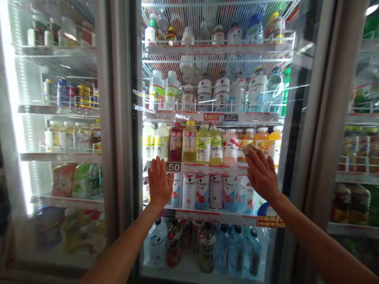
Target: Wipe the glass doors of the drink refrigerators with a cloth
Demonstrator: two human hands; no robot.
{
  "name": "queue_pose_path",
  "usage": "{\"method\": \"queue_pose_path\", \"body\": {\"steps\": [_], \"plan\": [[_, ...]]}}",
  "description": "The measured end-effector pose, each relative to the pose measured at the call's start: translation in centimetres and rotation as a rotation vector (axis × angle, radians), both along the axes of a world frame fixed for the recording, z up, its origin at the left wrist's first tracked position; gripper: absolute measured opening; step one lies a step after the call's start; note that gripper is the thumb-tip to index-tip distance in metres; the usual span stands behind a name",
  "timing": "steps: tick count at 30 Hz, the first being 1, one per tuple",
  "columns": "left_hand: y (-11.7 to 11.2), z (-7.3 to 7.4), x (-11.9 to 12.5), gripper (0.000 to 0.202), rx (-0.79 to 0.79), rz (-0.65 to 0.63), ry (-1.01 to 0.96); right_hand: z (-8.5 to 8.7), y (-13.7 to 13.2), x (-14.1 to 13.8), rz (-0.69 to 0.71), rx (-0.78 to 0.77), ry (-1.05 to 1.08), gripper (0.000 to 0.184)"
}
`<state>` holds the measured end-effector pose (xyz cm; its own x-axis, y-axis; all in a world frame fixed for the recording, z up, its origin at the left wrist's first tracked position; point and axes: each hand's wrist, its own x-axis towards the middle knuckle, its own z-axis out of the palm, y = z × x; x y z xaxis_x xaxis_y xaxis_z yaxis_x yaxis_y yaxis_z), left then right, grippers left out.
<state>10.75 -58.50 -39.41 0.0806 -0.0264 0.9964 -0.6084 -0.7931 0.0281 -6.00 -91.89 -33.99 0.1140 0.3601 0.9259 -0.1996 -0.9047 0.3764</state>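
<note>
I face a glass-fronted drinks fridge door [296, 130]. My left hand [160, 182] lies flat on the glass, fingers stretched upward, over the shelf strip with the 5.0 price tag [173, 167]. My right hand [262, 173] presses on the glass further right, at about the same height. Under its fingertips is a small crumpled beige wad [249, 148], probably a cloth. Behind the glass, a row of yellow, red, green and orange drink bottles [204, 144] stands just above both hands, and white bottles [201, 191] stand between them.
More shelves of bottles fill the fridge above, and large water bottles [233, 248] stand at the bottom. A second fridge door [59, 138] with cans and packets is on the left, and a third fridge [358, 157] is on the right. Grey door posts [118, 118] separate them.
</note>
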Motion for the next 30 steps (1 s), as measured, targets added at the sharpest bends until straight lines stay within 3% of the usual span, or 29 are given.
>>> {"method": "queue_pose_path", "body": {"steps": [3,6,10,12,13,16,18,20,22,24,25,28,30], "plan": [[-0.1,-0.1,0.1,0.061,-0.001,-0.011,0.006,-1.3,0.2,0.6,0.003,0.287,-0.287,0.052],[-0.3,0.1,0.1,0.061,-0.012,-0.024,-0.002,-3.5,4.6,2.1,0.079,0.488,-0.414,0.059],[0.1,0.3,-0.2,0.063,-0.015,-0.033,-0.004,-6.1,11.4,4.5,0.136,0.16,0.046,0.069],[0.4,0.1,-0.5,0.063,0.002,-0.037,0.007,-6.4,11.1,4.3,0.123,0.042,0.107,0.069],[0.5,-0.2,-0.7,0.062,0.017,-0.042,0.014,-6.3,10.1,3.9,0.104,0.053,0.063,0.068],[0.6,-1.2,-1.0,0.062,0.062,-0.05,0.034,-5.7,6.9,2.7,0.04,0.312,-0.213,0.064],[0.4,-1.9,-1.1,0.064,0.064,-0.043,0.047,-5.7,7.4,2.8,0.048,0.424,-0.287,0.064],[0.3,-2.2,-1.1,0.065,0.049,-0.03,0.057,-6.3,10.0,3.7,0.089,0.324,-0.144,0.064],[0.3,-2.2,-1.1,0.065,0.055,-0.022,0.063,-7.0,12.5,4.4,0.13,0.116,0.049,0.064],[0.5,-2.2,-1.1,0.065,0.073,-0.018,0.067,-7.4,12.7,4.3,0.131,0.002,0.131,0.064],[0.6,-2.1,-1.1,0.066,0.083,-0.017,0.067,-7.4,11.7,3.9,0.112,0.014,0.112,0.064],[0.7,-2.1,-1.2,0.066,0.108,-0.021,0.076,-7.0,7.6,2.1,0.027,0.292,-0.117,0.062],[0.7,-2.2,-1.2,0.065,0.11,-0.029,0.083,-7.1,6.5,1.6,0.032,0.46,-0.252,0.061]]}}
